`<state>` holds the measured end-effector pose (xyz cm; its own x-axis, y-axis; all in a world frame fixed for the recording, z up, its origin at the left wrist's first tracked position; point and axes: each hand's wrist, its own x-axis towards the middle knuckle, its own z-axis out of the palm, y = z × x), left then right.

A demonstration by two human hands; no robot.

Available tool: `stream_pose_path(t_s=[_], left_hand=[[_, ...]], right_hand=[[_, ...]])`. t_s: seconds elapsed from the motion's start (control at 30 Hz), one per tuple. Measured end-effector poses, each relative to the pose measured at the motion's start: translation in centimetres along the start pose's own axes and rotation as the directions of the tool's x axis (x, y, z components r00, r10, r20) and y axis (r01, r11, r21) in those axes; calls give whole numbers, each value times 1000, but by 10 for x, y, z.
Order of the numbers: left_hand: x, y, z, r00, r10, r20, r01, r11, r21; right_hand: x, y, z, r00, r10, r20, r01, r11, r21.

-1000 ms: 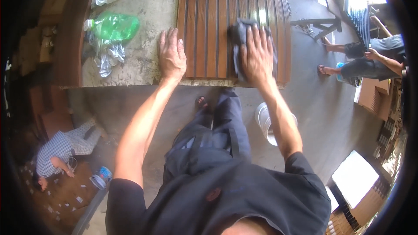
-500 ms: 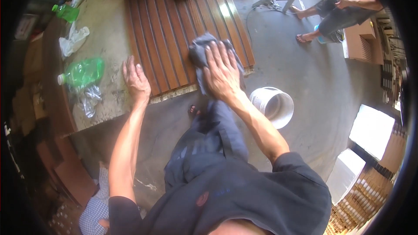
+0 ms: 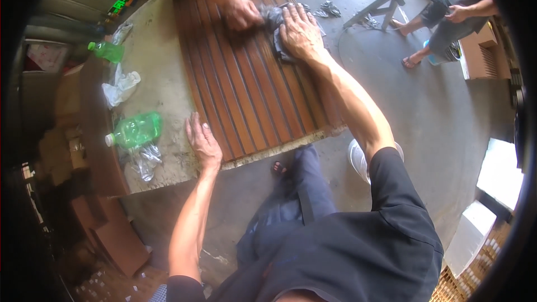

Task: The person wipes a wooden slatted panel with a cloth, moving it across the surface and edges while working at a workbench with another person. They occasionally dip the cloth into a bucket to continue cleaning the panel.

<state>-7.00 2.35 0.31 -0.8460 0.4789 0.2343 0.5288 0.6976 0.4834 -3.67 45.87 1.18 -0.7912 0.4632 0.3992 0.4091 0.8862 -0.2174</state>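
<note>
Two hands — right hand (image 3: 302, 32) flat, fingers spread on grey cloth (image 3: 278, 25); panel (image 3: 246, 72) slats run away.

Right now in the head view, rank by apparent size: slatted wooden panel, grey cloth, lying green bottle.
1. slatted wooden panel, far the largest.
2. grey cloth and lying green bottle: look alike; the right hand covers part of the cloth.

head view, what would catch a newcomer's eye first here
The reddish-brown slatted wooden panel lying on the grey table fills the middle, with the person's right hand pressing a dark grey cloth onto its far end. A co-worker's hand grips the same cloth from the opposite side. To the left, the left hand rests flat at the panel's near corner, close to a green plastic bottle.
</note>
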Motion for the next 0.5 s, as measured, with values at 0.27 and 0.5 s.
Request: stream_pose_path(t_s=[0.27, 0.5], left_hand=[[4, 2, -3, 999, -5, -37, 5, 1000, -18], [1, -3, 2, 997, 11, -78, -11, 1000, 2]], right_hand=[[-70, -15, -26, 997, -9, 81, 8, 1000, 9], [-248, -52, -134, 942, 17, 336, -13, 1000, -14]])
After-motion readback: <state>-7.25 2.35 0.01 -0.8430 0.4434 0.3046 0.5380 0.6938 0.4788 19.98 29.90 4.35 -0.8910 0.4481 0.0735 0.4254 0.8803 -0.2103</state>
